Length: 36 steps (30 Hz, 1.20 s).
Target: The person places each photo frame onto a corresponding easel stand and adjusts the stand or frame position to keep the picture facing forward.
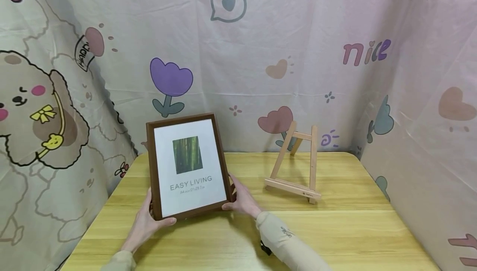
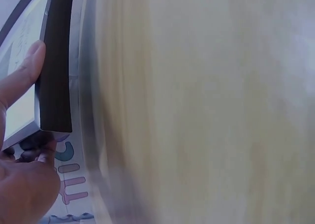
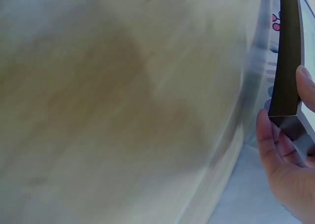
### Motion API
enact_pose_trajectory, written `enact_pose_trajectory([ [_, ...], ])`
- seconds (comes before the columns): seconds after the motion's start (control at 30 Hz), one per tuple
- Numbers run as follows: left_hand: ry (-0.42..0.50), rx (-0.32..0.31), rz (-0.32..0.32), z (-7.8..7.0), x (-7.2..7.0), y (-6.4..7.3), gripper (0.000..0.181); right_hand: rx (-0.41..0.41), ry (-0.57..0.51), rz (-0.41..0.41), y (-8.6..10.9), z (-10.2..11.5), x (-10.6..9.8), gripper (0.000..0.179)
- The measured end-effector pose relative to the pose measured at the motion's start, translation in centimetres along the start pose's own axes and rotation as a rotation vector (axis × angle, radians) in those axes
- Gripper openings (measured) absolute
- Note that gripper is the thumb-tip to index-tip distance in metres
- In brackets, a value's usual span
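Observation:
A brown picture frame with a white insert, a green forest picture and the words "EASY LIVING" is held upright and slightly tilted, over the left part of the table. My left hand grips its lower left corner, thumb along the front of the bottom edge and the other fingers behind. At the lower right corner my right hand holds it the same way, thumb in front. Both wrist views show the frame's dark side edge between thumb and fingers. A small wooden easel stands to the right, apart from both hands.
The light wooden table has rounded back corners. Printed cloth curtains hang behind it and on both sides. The easel's front ledge faces me, and its rear leg leans back behind it.

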State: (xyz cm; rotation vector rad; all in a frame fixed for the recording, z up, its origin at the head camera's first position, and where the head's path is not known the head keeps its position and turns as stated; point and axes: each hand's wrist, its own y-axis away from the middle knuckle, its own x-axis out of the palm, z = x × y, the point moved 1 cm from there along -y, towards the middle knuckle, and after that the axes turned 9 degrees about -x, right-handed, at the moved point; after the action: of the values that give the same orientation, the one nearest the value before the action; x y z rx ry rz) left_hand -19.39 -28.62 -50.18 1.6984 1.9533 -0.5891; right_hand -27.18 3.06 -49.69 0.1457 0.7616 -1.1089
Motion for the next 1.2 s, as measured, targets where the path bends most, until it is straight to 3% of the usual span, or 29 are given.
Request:
enact_pose_trajectory([
  [0.13,0.009,0.003,-0.018,-0.3,0.2,-0.2,0.139,0.008,-0.037,-0.008,0.0,-0.1,-0.3,0.114],
  [0.5,0.069,-0.039,0.009,-0.9,0.8,-0.6,0.144,0.001,-0.05,-0.037,0.2,-0.4,-1.1,0.115],
  [1.2,0.08,0.038,-0.045,-2.4,1.9,-1.4,0.142,-0.025,-0.066,-0.081,0.9,-0.5,-3.0,0.115],
])
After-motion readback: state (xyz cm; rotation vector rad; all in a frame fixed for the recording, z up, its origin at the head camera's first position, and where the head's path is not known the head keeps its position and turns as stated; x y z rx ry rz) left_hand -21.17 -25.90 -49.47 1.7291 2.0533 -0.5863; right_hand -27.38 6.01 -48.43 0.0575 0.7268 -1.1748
